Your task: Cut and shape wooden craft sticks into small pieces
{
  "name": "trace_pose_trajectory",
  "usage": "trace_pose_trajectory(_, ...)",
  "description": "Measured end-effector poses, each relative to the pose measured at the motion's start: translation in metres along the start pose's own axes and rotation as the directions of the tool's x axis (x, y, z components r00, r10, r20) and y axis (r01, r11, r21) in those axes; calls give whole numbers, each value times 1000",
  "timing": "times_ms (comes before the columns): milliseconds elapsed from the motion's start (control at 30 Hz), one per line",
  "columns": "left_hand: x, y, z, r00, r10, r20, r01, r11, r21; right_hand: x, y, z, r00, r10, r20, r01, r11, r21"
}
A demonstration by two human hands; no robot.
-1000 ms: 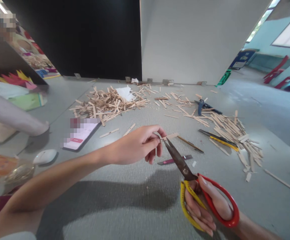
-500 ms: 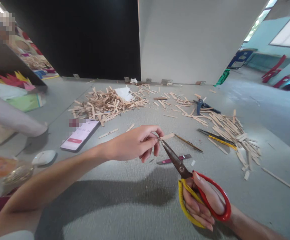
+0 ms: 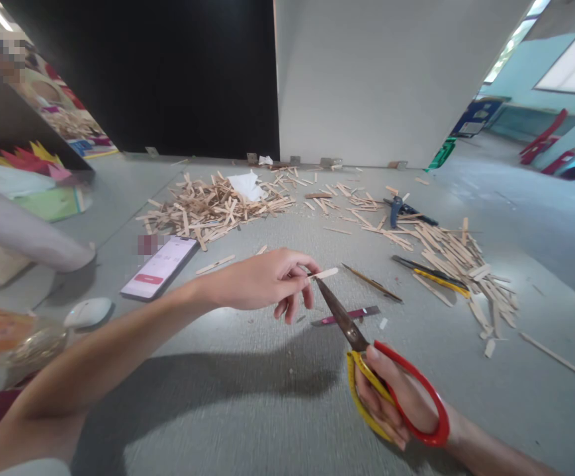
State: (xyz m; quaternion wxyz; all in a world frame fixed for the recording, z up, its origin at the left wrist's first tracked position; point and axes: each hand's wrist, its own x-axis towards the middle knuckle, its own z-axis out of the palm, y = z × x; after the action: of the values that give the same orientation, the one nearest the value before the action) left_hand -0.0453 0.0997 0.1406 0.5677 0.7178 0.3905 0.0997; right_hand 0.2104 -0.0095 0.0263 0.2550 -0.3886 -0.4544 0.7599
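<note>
Between the thumb and fingers of my left hand (image 3: pixel 272 281) a small wooden popsicle stick (image 3: pixel 327 273) is pinched, its rounded end pointing right. My right hand (image 3: pixel 384 400) is closed around scissors (image 3: pixel 351 334) with one red and one yellow handle loop. The scissor blades lie together, their tips at the stick close to my left fingertips. Whether the tips touch the stick I cannot tell. Under the blades, a purple craft knife (image 3: pixel 345 316) lies on the table, and a thin brown pointed tool (image 3: pixel 372 283) rests just beyond it.
A heap of wooden sticks (image 3: pixel 218 208) with white tissue lies back left; more sticks (image 3: pixel 453 254) spread at right. Around them are dark pliers (image 3: pixel 399 211), a yellow-and-black cutter (image 3: pixel 431 274), a phone (image 3: pixel 161 268) and a white mouse (image 3: pixel 87 312). Upright panels (image 3: pixel 366 79) stand behind.
My right hand and the scissors have shifted slightly left and up. The popsicle stick has turned and drawn a little left in my left fingers.
</note>
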Motion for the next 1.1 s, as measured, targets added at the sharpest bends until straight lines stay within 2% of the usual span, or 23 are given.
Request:
trace_pose_trajectory(133, 2, -2, 5, 1000, 9, -8, -9, 1000, -19, -4, -7, 4, 996, 4, -84, -19, 983, -181)
trace_pose_trajectory(200, 1, -1, 7, 1000, -6, -14, 6, 1000, -14, -7, -13, 7, 986, 52, -160, -95, 958, -271)
trace_pose_trajectory(300, 0, 0, 8, 999, -29, -22, 29, 1000, -9, -8, -20, 13, 946, 134, -294, -233, 914, -332)
trace_pose_trajectory(400, 0, 1, 9, 998, -49, -33, 49, 999, -7, -6, -20, 15, 924, 153, -351, -288, 882, -374)
trace_pose_trajectory(467, 0, 1, 10, 997, -67, -49, 67, 998, -1, -3, -19, 14, 939, 104, -329, -250, 863, -440)
trace_pose_trajectory(533, 0, 1, 11, 994, -79, -71, 79, 997, 8, 0, -18, 13, 956, -19, -293, -151, 824, -547)
trace_pose_trajectory(600, -1, 0, 13, 993, -76, -85, 80, 996, 39, 3, -18, 12, 950, -166, -263, -44, 766, -642)
trace_pose_trajectory(667, -2, -1, 14, 994, -58, -97, 68, 993, 96, 4, -19, 12, 935, -255, -247, 19, 731, -682)
trace_pose_trajectory(733, -3, -2, 13, 992, -25, -120, 46, 983, 175, 3, -19, 11, 941, -235, -244, 17, 751, -660)
trace_pose_trajectory(833, -2, -3, 10, 990, 28, -136, 7, 968, 250, 0, -15, 8, 963, -26, -268, -118, 854, -507)
trace_pose_trajectory(900, -1, -3, 7, 992, 38, -122, -10, 973, 229, -2, -11, 6, 970, 69, -234, -158, 908, -387)
trace_pose_trajectory(1000, 1, -4, 3, 996, 36, -77, -26, 991, 130, -3, -3, 1, 995, 12, -101, -37, 969, -245)
trace_pose_trajectory(1100, 1, -4, 1, 998, 46, -32, -44, 998, 48, 0, 3, -2, 997, -78, 1, 77, 991, -108)
